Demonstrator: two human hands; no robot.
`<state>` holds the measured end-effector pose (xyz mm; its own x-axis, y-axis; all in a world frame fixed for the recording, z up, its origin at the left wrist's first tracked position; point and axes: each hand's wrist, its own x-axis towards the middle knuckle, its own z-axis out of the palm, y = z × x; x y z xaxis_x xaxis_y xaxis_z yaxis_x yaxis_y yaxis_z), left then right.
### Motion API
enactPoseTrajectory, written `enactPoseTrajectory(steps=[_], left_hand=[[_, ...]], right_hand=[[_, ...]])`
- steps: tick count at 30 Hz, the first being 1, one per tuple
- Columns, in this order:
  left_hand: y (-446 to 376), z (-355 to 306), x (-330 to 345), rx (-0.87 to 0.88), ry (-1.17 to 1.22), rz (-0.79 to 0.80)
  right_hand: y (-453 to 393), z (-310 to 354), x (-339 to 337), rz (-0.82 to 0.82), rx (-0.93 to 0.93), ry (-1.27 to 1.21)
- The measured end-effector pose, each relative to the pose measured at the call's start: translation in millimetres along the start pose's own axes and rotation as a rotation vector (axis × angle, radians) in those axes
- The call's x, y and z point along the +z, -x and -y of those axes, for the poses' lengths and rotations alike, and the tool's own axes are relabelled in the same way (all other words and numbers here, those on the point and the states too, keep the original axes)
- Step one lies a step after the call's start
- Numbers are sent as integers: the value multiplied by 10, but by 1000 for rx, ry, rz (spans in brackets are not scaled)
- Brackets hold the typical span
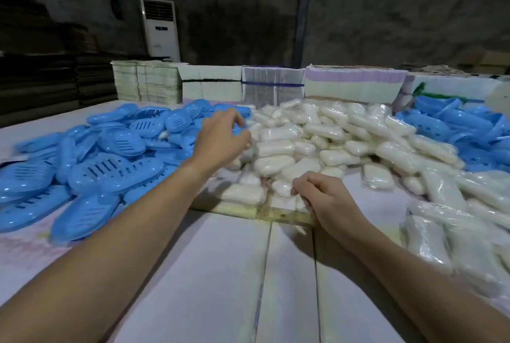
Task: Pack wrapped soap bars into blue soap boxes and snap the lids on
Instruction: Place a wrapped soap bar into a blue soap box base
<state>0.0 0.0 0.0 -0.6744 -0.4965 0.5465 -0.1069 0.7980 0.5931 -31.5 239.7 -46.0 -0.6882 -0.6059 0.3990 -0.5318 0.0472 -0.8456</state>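
A big heap of wrapped white soap bars (325, 135) covers the middle of the table. Slotted blue soap box parts (110, 169) lie heaped to its left, and more blue box parts (458, 124) are piled at the far right. My left hand (220, 141) reaches forward over the line where the blue heap meets the soaps, its fingers loosely curled with nothing visible in them. My right hand (328, 199) sits at the near edge of the soap heap with its fingers curled down onto the bars. What lies under that palm is hidden.
The white table top (276, 273) stretches in front of me, with a yellowish strip (248, 211) across it at the foot of the heap. Bagged soaps (452, 235) spill along the right side. Stacked flat cartons (209, 83) line the back edge, and a standing air conditioner (160, 28) is behind.
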Motion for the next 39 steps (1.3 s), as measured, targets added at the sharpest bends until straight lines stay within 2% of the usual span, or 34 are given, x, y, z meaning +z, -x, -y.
enactPoseTrajectory(steps=[3, 6, 9, 12, 15, 18, 20, 23, 27, 31, 34, 36, 39], left_hand=[[-211, 337, -131, -159, -451, 8], [-295, 567, -201, -309, -607, 110], [-308, 642, -206, -244, -646, 66], [-302, 618, -215, -131, -548, -75], [-332, 463, -235, -95, -359, -169], [-334, 149, -298, -141, -53, -233], [-270, -111, -287, -132, 160, -219], [-26, -461, -112, -82, 383, -49], [451, -636, 213, -62, 384, 206], [765, -608, 287, 116, 65, 469], [869, -658, 223, 236, -139, 511], [882, -688, 180, 291, -131, 536], [882, -671, 129, 423, 28, 781]], right_hand=[[-10, -6, -18, 0, -8, -9], [-11, -1, 2, 18, -29, -22], [-10, -1, 4, 33, -41, -15], [-22, -11, 7, 24, -24, -43], [-44, -36, -5, 5, -4, -46], [-67, -59, -19, -25, 10, -56], [-92, -64, -35, -86, 42, -76], [-153, -48, -97, -253, 113, -142], [-174, -20, -270, -448, 154, -225], [-168, -2, -374, -494, 155, -197], [-167, -9, -427, -517, 150, -151], [-164, -30, -431, -506, 149, -72], [-165, -67, -403, -454, 141, 102]])
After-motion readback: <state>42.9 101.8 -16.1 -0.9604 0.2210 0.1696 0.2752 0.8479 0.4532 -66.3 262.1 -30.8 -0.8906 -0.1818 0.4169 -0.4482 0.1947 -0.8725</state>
